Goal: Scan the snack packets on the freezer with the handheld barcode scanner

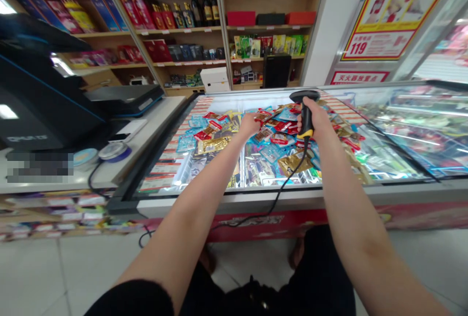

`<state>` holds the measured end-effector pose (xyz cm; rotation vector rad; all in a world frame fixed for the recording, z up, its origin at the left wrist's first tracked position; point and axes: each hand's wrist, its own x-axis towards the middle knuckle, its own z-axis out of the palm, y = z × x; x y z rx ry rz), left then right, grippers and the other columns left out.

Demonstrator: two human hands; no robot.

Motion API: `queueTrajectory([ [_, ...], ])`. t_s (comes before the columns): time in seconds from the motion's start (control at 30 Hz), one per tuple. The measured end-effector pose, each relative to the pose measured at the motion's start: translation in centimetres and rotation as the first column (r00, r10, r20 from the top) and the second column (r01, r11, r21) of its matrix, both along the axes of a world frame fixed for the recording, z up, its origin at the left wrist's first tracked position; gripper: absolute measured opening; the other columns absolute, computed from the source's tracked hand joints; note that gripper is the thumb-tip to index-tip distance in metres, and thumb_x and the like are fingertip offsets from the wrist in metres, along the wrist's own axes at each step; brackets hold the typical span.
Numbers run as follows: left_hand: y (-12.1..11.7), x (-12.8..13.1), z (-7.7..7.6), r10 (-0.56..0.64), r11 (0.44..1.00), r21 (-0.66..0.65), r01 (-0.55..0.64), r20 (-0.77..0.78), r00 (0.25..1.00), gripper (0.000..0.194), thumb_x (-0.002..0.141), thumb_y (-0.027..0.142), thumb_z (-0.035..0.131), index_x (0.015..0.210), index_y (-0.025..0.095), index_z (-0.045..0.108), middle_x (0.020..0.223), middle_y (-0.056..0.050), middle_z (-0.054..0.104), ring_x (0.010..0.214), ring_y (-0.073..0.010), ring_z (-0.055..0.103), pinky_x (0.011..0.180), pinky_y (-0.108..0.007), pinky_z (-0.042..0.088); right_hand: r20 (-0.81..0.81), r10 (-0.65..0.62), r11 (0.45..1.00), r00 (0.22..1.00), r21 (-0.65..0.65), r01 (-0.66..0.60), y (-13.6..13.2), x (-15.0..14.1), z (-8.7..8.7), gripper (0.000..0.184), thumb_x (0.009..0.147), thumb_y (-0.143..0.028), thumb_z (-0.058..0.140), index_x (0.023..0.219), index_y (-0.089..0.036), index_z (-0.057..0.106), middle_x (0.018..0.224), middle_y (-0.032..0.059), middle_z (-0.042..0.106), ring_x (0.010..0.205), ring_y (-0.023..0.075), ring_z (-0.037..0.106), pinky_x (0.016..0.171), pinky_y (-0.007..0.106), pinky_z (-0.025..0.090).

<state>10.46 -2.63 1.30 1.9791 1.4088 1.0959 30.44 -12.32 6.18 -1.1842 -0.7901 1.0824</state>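
Right hand (316, 121) clamped on barcode scanner (304, 95); left hand (253, 125) at snack packets (271, 153), grip unclear. Hanging cord (288, 191) could snag packets.

Blk knit sleeve (131, 304), blk pants (329, 272), forearms (197, 199) bare.

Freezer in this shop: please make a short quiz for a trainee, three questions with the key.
1. Which hand holds the scanner?
2. True or false: the scanner has no cable.
3. Fill in the word: the freezer is full of small ____.

Key:
1. The right hand.
2. False, a black cable hangs down from it.
3. Packets.
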Motion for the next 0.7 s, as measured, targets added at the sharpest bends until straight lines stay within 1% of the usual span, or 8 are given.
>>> queueTrajectory([
  [0.07,0.0,-1.9,-0.2,0.008,1.0,0.001,-0.008,-0.14,0.99,0.041,0.069,0.005,0.067,0.105,0.02,0.079,0.116,-0.01,0.075,0.121,-0.0305,0.064,0.106,-0.035,0.045,0.016,0.027,1.0,1.0,-0.01,-0.027,0.4,-1.3,0.0,0.038,0.087,-0.057,0.067,0.077,-0.021,0.056,0.049,-0.0019,0.056,0.035,0.0137,0.05,0.035,0.026,0.044],
  [0.17,0.0,-5.0,-0.5,0.032,0.999,-0.025,-0.042,-0.314,0.949,0.051,0.066,0.006,0.069,0.115,0.018,0.075,0.131,-0.015,0.068,0.127,-0.0324,0.06,0.109,-0.038,0.043,0.045,0.073,0.997,0.996,-0.005,-0.073,1.3,-3.7,-0.2,0.039,0.087,-0.057,0.067,0.077,-0.021,0.056,0.048,-0.0019,0.057,0.035,0.0134,0.05,0.035,0.025,0.044],
  [0.23,0.1,-7.3,-0.6,-0.001,0.997,-0.071,-0.028,-0.379,0.925,0.055,0.061,0.01,0.075,0.115,0.017,0.073,0.132,-0.017,0.066,0.126,-0.034,0.061,0.107,-0.038,0.044,0.056,0.11,0.994,0.992,-0.011,-0.11,1.8,-5.4,-0.4,0.038,0.088,-0.055,0.066,0.076,-0.021,0.056,0.047,-0.0016,0.056,0.034,0.0135,0.05,0.034,0.025,0.043],
  [0.33,0.0,-10.7,-0.5,-0.059,0.99,-0.144,0.004,-0.38,0.923,0.057,0.049,0.017,0.085,0.105,0.021,0.074,0.121,-0.014,0.072,0.117,-0.0338,0.066,0.101,-0.036,0.048,0.051,0.165,0.986,0.985,-0.044,-0.163,2.5,-7.9,-0.6,0.035,0.091,-0.05,0.064,0.074,-0.021,0.056,0.047,-0.0003,0.057,0.034,0.0145,0.05,0.033,0.026,0.043],
  [0.47,-0.5,-14.3,-0.1,-0.073,0.981,-0.193,-0.001,-0.375,0.924,0.043,0.037,0.02,0.091,0.075,0.022,0.071,0.088,-0.008,0.075,0.102,-0.033,0.07,0.09,-0.034,0.052,0.057,0.237,0.969,0.97,-0.085,-0.232,3.4,-11.0,-0.9,0.034,0.093,-0.046,0.062,0.072,-0.021,0.055,0.046,0.0,0.056,0.033,0.0148,0.05,0.032,0.026,0.042],
  [0.57,-1.1,-15.4,0.1,-0.05,0.974,-0.222,-0.048,-0.417,0.907,0.041,0.029,0.013,0.091,0.057,0.022,0.061,0.069,-0.006,0.069,0.098,-0.036,0.07,0.09,-0.037,0.051,0.079,0.272,0.958,0.959,-0.119,-0.262,4.2,-13.0,-1.2,0.034,0.093,-0.045,0.063,0.07,-0.021,0.054,0.044,-0.0005,0.055,0.032,0.0146,0.048,0.032,0.026,0.041],
  [0.63,-1.4,-15.5,0.2,-0.039,0.97,-0.231,-0.07,-0.439,0.898,0.043,0.026,0.009,0.09,0.051,0.021,0.057,0.064,-0.006,0.066,0.098,-0.0382,0.069,0.093,-0.04,0.05,0.095,0.291,0.951,0.952,-0.133,-0.278,4.5,-14.0,-1.4,0.035,0.094,-0.045,0.062,0.07,-0.021,0.053,0.044,-0.0004,0.054,0.032,0.0146,0.048,0.032,0.026,0.041],
  [0.7,-1.4,-15.1,0.4,-0.008,0.972,-0.212,-0.097,-0.445,0.895,0.044,0.026,0.008,0.091,0.049,0.021,0.056,0.064,-0.007,0.065,0.101,-0.0401,0.068,0.095,-0.042,0.049,0.115,0.303,0.948,0.946,-0.138,-0.286,4.8,-14.8,-1.5,0.035,0.095,-0.044,0.061,0.069,-0.021,0.054,0.044,0.0001,0.055,0.031,0.0148,0.048,0.031,0.026,0.041],
])
